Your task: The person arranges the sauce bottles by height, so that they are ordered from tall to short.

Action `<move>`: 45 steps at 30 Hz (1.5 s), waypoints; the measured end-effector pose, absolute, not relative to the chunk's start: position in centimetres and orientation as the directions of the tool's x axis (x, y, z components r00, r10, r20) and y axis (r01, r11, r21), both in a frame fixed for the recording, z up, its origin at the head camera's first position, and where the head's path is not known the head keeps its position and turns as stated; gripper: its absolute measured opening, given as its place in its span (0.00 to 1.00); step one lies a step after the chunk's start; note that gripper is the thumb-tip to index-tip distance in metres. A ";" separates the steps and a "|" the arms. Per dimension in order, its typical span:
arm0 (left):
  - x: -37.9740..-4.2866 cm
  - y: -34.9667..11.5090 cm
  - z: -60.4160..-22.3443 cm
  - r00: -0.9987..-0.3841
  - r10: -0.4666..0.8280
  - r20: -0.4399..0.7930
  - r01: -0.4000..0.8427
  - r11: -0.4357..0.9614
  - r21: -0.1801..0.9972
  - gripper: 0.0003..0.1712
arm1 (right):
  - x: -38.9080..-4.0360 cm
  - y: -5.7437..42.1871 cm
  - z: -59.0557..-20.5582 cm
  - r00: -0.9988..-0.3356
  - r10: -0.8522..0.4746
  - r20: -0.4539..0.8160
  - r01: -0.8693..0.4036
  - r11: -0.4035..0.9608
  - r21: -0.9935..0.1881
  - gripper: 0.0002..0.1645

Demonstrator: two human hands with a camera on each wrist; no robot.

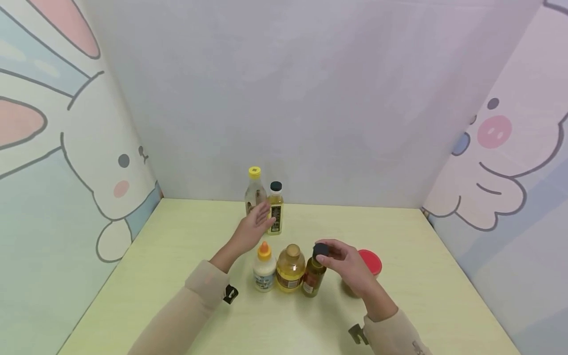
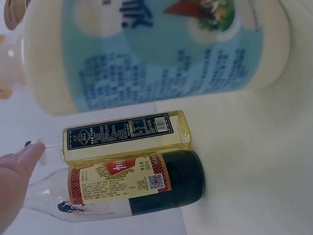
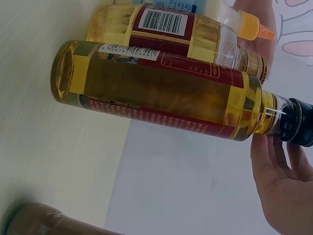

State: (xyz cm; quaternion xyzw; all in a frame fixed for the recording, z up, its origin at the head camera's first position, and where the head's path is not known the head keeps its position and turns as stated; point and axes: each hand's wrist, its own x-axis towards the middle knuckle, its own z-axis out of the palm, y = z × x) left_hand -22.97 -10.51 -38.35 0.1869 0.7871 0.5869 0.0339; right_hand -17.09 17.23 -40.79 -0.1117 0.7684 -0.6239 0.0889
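My right hand pinches the black cap of an oil bottle between thumb and fingers; in the right wrist view its red label shows. Left of it stand a round bottle of yellow oil with a gold cap and a white squeeze bottle with an orange tip. Farther back, my left hand reaches with straight fingers beside a square oil bottle with a dark cap. A yellow-capped glass bottle holding dark liquid stands next to that one, partly hidden by the hand in the head view.
A jar with a red lid stands to the right, partly behind my right hand and wrist. The pale yellow table meets a plain wall at the back, with cartoon-printed panels on both sides.
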 end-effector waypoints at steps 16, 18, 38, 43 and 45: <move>-22.4 -11.2 -43.1 -0.928 0.272 0.256 0.301 0.141 0.943 0.29 | -17.0 17.2 -40.7 -0.959 -0.282 0.001 -0.057 0.190 -0.980 0.27; -22.2 -11.3 -43.6 -0.927 0.262 0.268 0.309 0.130 0.942 0.28 | -17.0 17.2 -40.6 -0.960 -0.281 -0.001 -0.055 0.191 -0.980 0.27; -19.3 -11.6 -44.7 -0.927 0.232 0.294 0.324 0.103 0.940 0.21 | -17.0 17.0 -40.7 -0.964 -0.267 -0.001 -0.055 0.204 -0.977 0.27; -18.9 -11.4 -45.1 -0.921 0.241 0.305 0.335 0.095 0.937 0.20 | -16.7 16.8 -40.7 -0.976 -0.218 0.009 -0.064 0.247 -0.967 0.26; -18.8 -11.3 -45.2 -0.919 0.240 0.313 0.344 0.103 0.933 0.21 | -16.5 16.7 -40.7 -0.979 -0.203 0.019 -0.074 0.266 -0.961 0.26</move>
